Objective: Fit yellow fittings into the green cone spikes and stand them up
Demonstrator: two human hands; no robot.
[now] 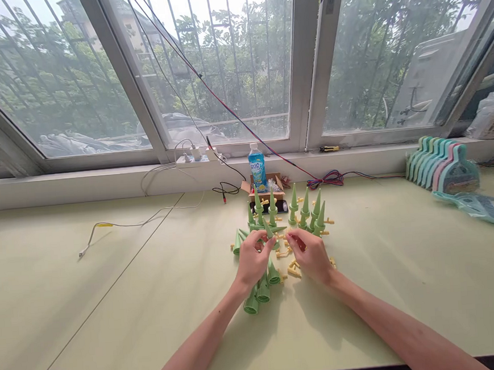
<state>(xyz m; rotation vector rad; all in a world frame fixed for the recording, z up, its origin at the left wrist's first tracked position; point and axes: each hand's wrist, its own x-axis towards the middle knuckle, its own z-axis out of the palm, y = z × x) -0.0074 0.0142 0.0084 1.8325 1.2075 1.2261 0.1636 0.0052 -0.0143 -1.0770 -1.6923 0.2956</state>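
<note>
My left hand (253, 257) is closed around a green plastic cone (268, 229), its tip pointing up between thumb and fingers. Close beside it, my right hand (311, 254) pinches a small yellow plastic piece (288, 233), mostly hidden by the fingertips. Several green cones (263, 291) lie under and in front of my left wrist, hollow ends toward me. Behind my hands, more cones (304, 210) stand upright with yellow pegs sticking out of their sides. Loose yellow pieces (294, 269) are scattered on the table between my hands.
The pale green table (155, 323) meets a window sill. At the back stand a blue bottle (257, 170) and a small cardboard box (278, 195), with a dark phone-like object (281, 206) before it. Cables (332, 178) run behind. Pastel plastic boards (442, 164) stand at right.
</note>
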